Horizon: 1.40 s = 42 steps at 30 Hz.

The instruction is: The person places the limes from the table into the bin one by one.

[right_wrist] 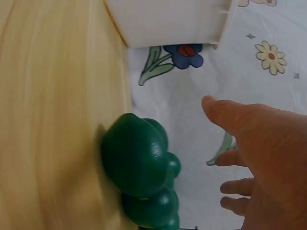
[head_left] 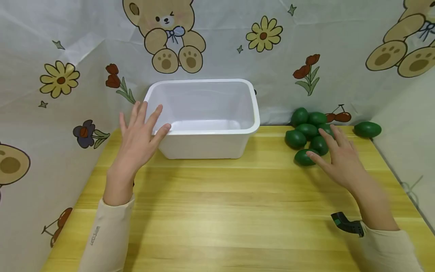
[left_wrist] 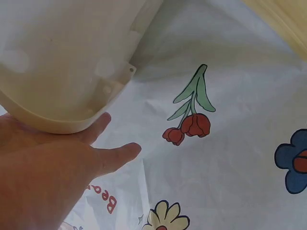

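A white plastic bin (head_left: 204,146) stands at the back of the wooden table, its open top up. My left hand (head_left: 137,138) is at the bin's left rim with fingers spread; the left wrist view shows the hand (left_wrist: 53,163) against the rim's edge. At the back right lies a cluster of smooth, dark green lime-like fruits (head_left: 307,131). My right hand (head_left: 343,160) hovers over the cluster's right side, fingers apart, holding nothing. In the right wrist view a gap shows between that hand (right_wrist: 271,158) and the fruits (right_wrist: 136,155).
One more green fruit (head_left: 367,129) lies apart at the table's right back corner. Behind and beside the wooden table (head_left: 217,211) hangs a white cloth (head_left: 224,60) printed with bears and flowers. A black device (head_left: 347,224) sits at my right wrist.
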{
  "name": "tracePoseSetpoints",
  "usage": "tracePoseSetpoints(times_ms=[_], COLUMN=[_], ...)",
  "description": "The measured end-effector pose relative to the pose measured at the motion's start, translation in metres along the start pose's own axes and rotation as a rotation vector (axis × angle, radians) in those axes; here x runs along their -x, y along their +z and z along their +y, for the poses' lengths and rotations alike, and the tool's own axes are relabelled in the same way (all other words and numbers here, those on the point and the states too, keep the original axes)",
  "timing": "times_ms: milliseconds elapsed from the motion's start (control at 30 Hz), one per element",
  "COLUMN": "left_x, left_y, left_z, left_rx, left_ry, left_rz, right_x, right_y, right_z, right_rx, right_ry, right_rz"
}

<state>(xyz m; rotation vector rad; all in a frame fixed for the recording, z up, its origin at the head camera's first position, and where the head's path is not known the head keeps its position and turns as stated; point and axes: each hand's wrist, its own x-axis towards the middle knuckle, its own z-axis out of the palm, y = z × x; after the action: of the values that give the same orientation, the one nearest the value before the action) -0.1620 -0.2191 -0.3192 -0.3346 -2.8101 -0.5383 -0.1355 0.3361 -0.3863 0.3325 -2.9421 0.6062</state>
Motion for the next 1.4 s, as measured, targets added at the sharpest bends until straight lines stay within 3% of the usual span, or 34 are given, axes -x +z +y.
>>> tracePoseSetpoints(times_ms=[200, 500, 900, 1133, 1400], left_x=[0.002, 0.008, 0.000, -0.002, -0.003], left_y=[0.006, 0.008, 0.013, 0.011, 0.009], left_z=[-0.006, -0.009, -0.009, -0.009, -0.009], left_rx=[0.018, 0.019, 0.037, 0.015, -0.003], left_ry=[-0.015, -0.011, -0.005, -0.015, -0.027], left_rz=[-0.012, 0.013, 0.045, 0.023, -0.004], right_x=[0.002, 0.005, 0.003, -0.007, -0.031], right_y=[0.028, 0.049, 0.041, 0.027, -0.005], right_z=[0.001, -0.003, -0.007, -0.030, -0.088], right_rx=[-0.004, 0.049, 0.039, -0.022, -0.099], right_ry=[-0.026, -0.136, -0.068, -0.104, -0.119], right_rz=[-0.047, 0.095, -0.074, 0.045, 0.193])
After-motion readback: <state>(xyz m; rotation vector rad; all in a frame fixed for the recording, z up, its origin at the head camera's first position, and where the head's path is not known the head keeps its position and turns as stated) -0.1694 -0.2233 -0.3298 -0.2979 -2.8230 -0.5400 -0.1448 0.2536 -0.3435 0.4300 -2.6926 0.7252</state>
